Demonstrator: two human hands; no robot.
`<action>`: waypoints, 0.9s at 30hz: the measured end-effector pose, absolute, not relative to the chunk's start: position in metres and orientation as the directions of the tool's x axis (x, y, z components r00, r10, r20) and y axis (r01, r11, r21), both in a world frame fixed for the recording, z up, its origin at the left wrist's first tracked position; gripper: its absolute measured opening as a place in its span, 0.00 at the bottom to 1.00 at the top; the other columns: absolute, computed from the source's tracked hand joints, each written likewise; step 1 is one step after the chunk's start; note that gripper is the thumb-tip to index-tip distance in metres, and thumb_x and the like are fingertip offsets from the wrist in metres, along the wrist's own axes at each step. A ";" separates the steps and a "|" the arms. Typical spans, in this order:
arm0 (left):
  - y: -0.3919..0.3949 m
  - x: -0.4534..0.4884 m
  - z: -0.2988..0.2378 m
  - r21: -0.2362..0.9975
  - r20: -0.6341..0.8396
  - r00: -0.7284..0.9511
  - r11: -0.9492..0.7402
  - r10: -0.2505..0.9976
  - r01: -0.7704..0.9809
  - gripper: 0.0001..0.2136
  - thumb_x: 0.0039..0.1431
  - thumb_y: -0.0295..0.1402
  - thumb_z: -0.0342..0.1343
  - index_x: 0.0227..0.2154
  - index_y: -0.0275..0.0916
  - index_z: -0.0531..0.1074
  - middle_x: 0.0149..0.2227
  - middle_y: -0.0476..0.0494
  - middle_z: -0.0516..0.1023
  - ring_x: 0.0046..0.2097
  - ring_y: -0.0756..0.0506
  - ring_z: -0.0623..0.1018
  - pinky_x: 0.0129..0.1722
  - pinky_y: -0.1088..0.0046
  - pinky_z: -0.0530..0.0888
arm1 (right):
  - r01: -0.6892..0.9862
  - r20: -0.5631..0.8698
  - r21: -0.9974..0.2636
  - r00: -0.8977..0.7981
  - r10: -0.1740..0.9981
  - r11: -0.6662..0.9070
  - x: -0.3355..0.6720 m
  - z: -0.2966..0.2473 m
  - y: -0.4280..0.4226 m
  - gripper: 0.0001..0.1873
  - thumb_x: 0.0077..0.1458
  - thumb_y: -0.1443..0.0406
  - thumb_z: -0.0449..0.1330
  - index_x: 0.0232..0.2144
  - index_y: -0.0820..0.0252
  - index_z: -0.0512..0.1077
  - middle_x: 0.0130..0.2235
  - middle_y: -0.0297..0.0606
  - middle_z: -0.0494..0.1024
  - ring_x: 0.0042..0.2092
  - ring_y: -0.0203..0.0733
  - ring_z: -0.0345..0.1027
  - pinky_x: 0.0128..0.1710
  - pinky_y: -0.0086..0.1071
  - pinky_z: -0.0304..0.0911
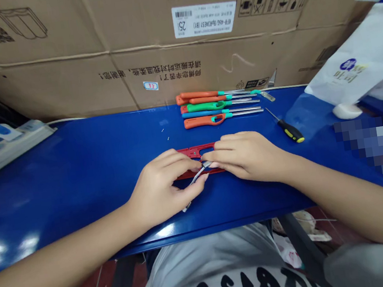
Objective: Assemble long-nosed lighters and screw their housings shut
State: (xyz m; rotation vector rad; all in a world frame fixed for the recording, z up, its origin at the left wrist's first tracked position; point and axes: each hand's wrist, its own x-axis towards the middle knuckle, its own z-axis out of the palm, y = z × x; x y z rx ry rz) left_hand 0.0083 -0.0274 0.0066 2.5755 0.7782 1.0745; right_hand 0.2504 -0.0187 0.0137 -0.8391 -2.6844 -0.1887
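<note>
Near the table's front edge, my left hand [169,184] is closed, thumb and fingers pinched on a thin whitish wire-like piece [196,177]. The lower end of this piece shows below my left thumb. Its upper end, with a small dark part, lies at the fingertips of my right hand [246,157], which are closed around it. Under both hands lie red plastic lighter casing parts [192,152], partly covered by my fingers. Their cut-out trigger opening shows between the hands.
Several long-nosed lighters [206,121] with orange, green and blue handles lie at the back. A screwdriver [291,131] rests to their right, near a white bag [354,59]. Cardboard boxes [151,56] stand behind the blue table [85,177]. A power strip [17,144] is at the left.
</note>
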 end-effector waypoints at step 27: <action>-0.027 0.010 0.002 0.521 0.340 0.689 -0.738 0.640 0.429 0.07 0.66 0.29 0.55 0.41 0.38 0.78 0.36 0.45 0.80 0.40 0.45 0.78 0.42 0.69 0.75 | 0.630 0.164 -0.166 -0.741 0.651 0.759 0.251 0.015 -0.018 0.17 0.71 0.61 0.48 0.36 0.59 0.74 0.34 0.37 0.80 0.34 0.39 0.72 0.30 0.31 0.51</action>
